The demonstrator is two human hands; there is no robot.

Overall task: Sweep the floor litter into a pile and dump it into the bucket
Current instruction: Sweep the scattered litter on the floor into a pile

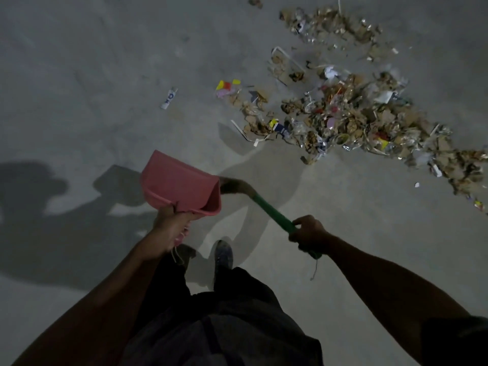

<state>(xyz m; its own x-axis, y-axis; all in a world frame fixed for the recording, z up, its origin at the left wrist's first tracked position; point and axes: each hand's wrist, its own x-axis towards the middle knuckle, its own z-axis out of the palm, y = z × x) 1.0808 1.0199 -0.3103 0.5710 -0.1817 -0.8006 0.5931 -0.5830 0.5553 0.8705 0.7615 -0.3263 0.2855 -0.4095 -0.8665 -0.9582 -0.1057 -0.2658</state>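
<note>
My left hand [169,228] grips the handle of a pink dustpan [182,183], held in the air with its mouth tilted to the right. My right hand [309,233] grips the green handle of a broom [269,207]. The broom's dark bristle head [235,184] sits right beside the dustpan's open edge, partly hidden by it. A long band of litter [351,114], mostly brown paper scraps and wrappers, lies on the floor ahead and to the right. A second, smaller heap of litter [332,25] is farther off. No bucket is in view.
The grey concrete floor [92,62] holds a stray white wrapper [169,97] and yellow and pink scraps [227,87] left of the main band. My shoe [224,254] is below the dustpan. Dark shadows fall across the floor at the left.
</note>
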